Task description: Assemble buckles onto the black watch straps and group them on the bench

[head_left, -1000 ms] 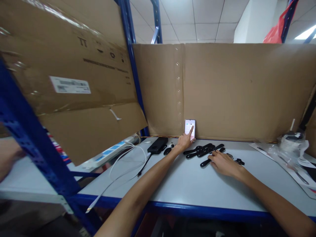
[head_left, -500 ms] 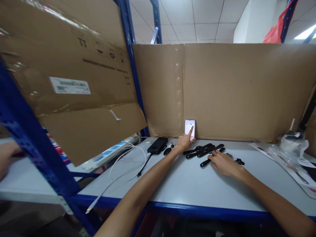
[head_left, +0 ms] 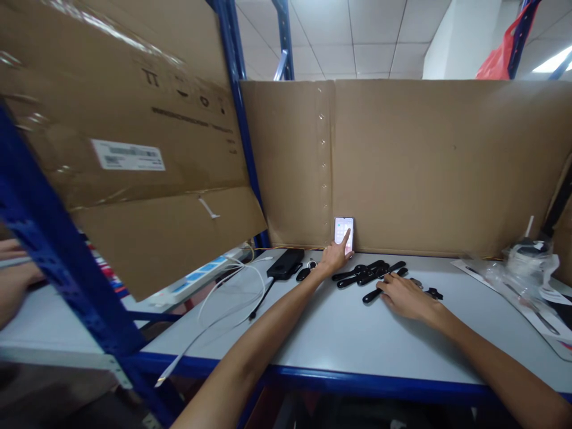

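Observation:
A lit phone (head_left: 340, 230) leans upright against the cardboard at the back of the table. My left hand (head_left: 333, 258) reaches to it, index finger stretched out onto the screen and thumb near its lower edge. My right hand (head_left: 406, 294) lies further right, its fingers curled over a black-handled tool (head_left: 372, 296) on the tabletop; the tool's other end is hidden under the hand. Several more black-handled tools (head_left: 348, 283) lie in a loose cluster between the two hands. A small dark piece (head_left: 434, 293) sits just beyond my right wrist.
Left of my left hand are a key fob (head_left: 302, 274), a black box-shaped device (head_left: 286, 264) and a white cable (head_left: 196, 333). A power strip (head_left: 201, 276) runs along the left edge. Clear plastic packaging (head_left: 509, 286) lies at right. Another person's hand (head_left: 18, 280) shows at far left.
Both my hands stay in place, left finger on the phone screen. At far left, the other person's hand has shifted slightly.

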A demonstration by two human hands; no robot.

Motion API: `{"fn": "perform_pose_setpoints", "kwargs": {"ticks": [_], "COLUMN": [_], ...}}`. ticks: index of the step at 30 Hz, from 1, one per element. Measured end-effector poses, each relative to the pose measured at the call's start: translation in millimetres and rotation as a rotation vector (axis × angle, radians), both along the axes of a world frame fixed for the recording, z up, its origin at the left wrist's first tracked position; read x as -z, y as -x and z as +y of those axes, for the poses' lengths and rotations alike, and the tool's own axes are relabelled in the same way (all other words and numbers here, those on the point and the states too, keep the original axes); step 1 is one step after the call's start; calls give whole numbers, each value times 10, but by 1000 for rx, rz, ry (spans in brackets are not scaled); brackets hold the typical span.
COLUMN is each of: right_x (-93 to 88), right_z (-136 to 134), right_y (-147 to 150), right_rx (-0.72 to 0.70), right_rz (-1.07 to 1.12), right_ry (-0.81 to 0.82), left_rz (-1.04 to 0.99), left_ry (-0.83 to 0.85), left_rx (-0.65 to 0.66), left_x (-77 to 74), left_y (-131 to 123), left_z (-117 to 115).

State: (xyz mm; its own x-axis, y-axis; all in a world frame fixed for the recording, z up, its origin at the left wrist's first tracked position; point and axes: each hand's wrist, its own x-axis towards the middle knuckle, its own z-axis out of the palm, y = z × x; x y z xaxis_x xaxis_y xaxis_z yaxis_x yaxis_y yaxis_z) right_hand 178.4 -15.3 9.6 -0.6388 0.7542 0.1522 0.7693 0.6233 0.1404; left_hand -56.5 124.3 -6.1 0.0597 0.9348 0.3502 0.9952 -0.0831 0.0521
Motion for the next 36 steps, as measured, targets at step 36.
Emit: {"fn": "perform_pose_setpoints", "kwargs": {"ticks": [36], "right_x": [2], "right_z": [3], "right_y": [-5], "right_rx": [-3], "right_rz": [-3], "right_ry": [-7], "left_rz": [-1], "left_ry": [7], "left_rx": [1], "left_x": [3], "left_y": [-1], "left_z": [-2]}}
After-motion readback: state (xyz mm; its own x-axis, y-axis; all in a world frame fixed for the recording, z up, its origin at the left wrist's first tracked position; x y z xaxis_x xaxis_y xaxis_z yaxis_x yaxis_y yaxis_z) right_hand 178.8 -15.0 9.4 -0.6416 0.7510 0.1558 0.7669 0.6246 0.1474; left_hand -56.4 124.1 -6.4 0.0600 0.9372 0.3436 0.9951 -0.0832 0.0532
